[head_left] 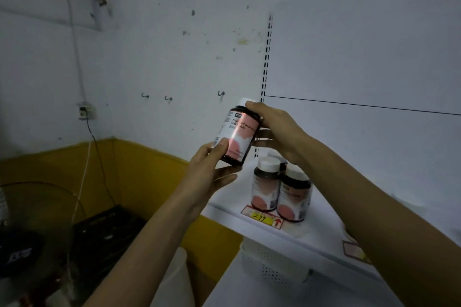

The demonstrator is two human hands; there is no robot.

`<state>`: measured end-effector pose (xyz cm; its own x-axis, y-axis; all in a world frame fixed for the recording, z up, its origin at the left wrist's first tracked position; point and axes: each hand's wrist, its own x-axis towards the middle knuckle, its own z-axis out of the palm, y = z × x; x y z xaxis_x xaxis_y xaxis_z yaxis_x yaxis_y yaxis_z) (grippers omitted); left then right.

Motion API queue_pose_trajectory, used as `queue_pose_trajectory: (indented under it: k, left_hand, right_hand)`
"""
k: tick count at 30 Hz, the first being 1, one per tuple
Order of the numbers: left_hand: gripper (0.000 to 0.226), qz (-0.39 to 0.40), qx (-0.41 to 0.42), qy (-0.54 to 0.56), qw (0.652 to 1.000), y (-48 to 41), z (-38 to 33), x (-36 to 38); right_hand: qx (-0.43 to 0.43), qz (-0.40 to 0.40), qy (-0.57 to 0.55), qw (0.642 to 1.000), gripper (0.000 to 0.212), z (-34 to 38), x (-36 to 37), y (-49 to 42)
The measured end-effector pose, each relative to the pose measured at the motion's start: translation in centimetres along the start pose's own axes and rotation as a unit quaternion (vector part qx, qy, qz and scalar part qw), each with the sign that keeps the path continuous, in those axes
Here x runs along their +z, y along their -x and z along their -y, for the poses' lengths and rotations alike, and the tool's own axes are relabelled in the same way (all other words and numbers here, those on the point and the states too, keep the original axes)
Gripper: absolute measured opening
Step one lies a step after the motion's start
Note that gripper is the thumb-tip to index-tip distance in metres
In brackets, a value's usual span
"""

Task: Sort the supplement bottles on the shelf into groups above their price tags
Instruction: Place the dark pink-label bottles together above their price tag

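The held bottle [237, 133] is in the air, above and a little left of the left end of the shelf [311, 232], tilted with its top to the right. The left hand [212, 169] grips it from below and the right hand [272, 127] holds its top. On the shelf, the left bottle [265, 184] and the right bottle [294, 194] stand upright, close side by side, just behind the first price tag [263, 218] on the front edge. The second price tag [354, 252] sits further right on this edge. A basket [272, 266] is under the shelf.
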<state>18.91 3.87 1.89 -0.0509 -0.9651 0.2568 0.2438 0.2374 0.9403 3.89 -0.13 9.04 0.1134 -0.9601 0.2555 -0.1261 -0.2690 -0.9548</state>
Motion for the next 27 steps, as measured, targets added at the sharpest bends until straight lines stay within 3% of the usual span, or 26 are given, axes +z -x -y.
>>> queue_pose_trajectory:
  k: [5,12,19,27]
  left_hand:
    - [0.045,0.023,0.018,-0.053,0.998,-6.5,0.0,0.6]
    - [0.065,0.067,-0.007,-0.111,0.992,-13.3,3.6,1.6]
    - [0.053,0.129,-0.044,-0.15,0.979,-18.3,8.2,2.0]
    - [0.054,0.22,-0.051,-0.151,0.962,-21.6,12.6,3.0]
  right_hand:
    - [-0.002,0.001,0.048,0.999,0.04,-0.2,-3.1,-4.5]
    - [0.017,-0.074,0.119,0.99,0.022,-1.9,-6.7,-10.0]
    - [0.095,-0.098,0.21,0.968,0.039,-4.8,-9.2,-13.1]
    - [0.219,-0.069,0.246,0.942,0.026,-7.4,-9.7,-13.5]
